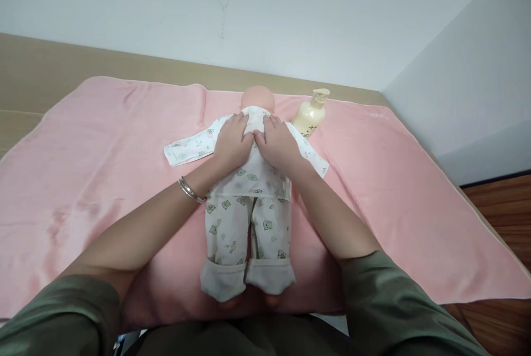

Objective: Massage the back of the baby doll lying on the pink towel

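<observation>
A baby doll (253, 179) in white printed pyjamas lies face down, its bald head away from me and its feet towards me. On the left side of its upper back rests my left hand (234, 140), flat with the fingers stretched out. My right hand (277, 140) lies likewise on the right side, and the two thumbs nearly meet in the middle. Neither hand grips anything. The doll's sleeves spread out to both sides, and its trouser cuffs are folded up. Its face is hidden.
A cream pump bottle (310, 115) stands beyond the doll's right sleeve. Beneath everything spreads a pink blanket (394, 207) over a wooden surface (41, 68), with a pale wall (290, 19) behind and another on the right. Dark wood flooring shows at lower right.
</observation>
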Tool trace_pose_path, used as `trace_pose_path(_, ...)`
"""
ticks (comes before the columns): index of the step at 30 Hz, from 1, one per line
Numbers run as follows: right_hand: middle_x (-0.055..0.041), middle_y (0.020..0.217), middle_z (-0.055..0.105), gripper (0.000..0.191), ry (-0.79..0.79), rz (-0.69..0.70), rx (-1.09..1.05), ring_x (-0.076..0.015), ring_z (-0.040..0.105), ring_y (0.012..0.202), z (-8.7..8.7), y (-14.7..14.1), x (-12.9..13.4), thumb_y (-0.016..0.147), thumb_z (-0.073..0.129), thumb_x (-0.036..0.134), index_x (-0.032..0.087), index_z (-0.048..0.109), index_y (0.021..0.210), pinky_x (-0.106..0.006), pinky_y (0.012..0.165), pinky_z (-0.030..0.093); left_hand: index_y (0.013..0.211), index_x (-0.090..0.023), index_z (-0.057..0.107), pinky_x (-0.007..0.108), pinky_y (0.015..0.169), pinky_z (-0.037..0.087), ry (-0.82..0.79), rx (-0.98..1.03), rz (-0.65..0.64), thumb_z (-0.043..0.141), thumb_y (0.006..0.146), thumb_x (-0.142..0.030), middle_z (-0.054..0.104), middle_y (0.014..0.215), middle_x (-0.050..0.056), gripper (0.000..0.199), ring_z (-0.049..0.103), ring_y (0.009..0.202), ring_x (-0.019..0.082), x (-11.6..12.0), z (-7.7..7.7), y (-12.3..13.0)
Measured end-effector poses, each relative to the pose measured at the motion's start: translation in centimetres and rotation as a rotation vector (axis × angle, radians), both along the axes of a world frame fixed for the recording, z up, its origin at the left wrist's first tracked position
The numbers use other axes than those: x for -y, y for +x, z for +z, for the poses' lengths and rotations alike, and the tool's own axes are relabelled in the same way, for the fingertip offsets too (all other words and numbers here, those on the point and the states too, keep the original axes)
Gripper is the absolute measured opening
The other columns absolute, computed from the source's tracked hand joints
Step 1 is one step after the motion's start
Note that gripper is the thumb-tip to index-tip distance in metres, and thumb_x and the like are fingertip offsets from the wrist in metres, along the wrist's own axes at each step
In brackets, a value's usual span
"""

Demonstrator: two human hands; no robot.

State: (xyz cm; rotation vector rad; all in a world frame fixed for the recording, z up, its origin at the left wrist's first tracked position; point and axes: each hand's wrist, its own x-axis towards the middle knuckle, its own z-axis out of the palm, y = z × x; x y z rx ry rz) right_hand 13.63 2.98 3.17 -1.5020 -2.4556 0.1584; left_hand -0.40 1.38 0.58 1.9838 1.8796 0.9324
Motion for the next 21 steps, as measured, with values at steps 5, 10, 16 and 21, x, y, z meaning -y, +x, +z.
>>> trace_pose_path(5, -0.0332, 0.157, 0.045, 0.062, 0.105, -0.110, 0.101, -0.0394, 0.040, 0.152, 0.0, -1.9, 4.1, 0.108, 0.033, 0.031, -0.011, 0.038, 0.153, -0.049, 0.127, 0.034, 0.143, -0.004, 0.059, 0.047, 0.129, 0.036, 0.010, 0.120, 0.047, 0.038, 0.094, -0.034, 0.057, 0.154, 0.017, 0.061, 0.051, 0.145, 0.030, -1.6, -0.2, -1.7)
trace_pose_path(10, -0.0274, 0.164, 0.038, 0.064, -0.072, -0.077, -0.048, -0.0355, 0.031, 0.158, -0.1, -0.5, 0.2, 0.107, 0.037, 0.036, -0.005, 0.037, 0.156, -0.050, 0.131, 0.028, 0.139, -0.001, 0.060, 0.052, 0.128, 0.035, 0.070, -0.049, 0.064, 0.034, 0.097, -0.027, 0.059, 0.149, 0.023, 0.056, 0.051, 0.145, 0.035, 0.0, -0.2, -0.3)
trace_pose_path(16, -0.0294, 0.163, 0.038, 0.067, -0.096, -0.139, -0.095, -0.0378, 0.033, 0.156, -0.6, 0.5, -2.5, 0.106, 0.033, 0.039, -0.008, 0.038, 0.154, -0.051, 0.131, 0.024, 0.136, -0.006, 0.063, 0.053, 0.130, 0.034, 0.167, -0.099, 0.011, 0.038, 0.093, -0.023, 0.060, 0.148, 0.019, 0.052, 0.050, 0.146, 0.035, 1.3, -0.4, 0.9)
trace_pose_path(21, -0.0310, 0.149, 0.054, 0.059, 0.093, -0.086, -0.031, -0.0402, 0.048, 0.144, -0.5, -1.6, 1.7, 0.105, 0.035, 0.031, -0.010, 0.047, 0.145, -0.052, 0.126, 0.033, 0.134, -0.010, 0.063, 0.057, 0.128, 0.034, 0.019, 0.026, 0.000, 0.041, 0.091, -0.028, 0.059, 0.150, 0.018, 0.052, 0.048, 0.146, 0.037, -0.8, 0.1, -1.1)
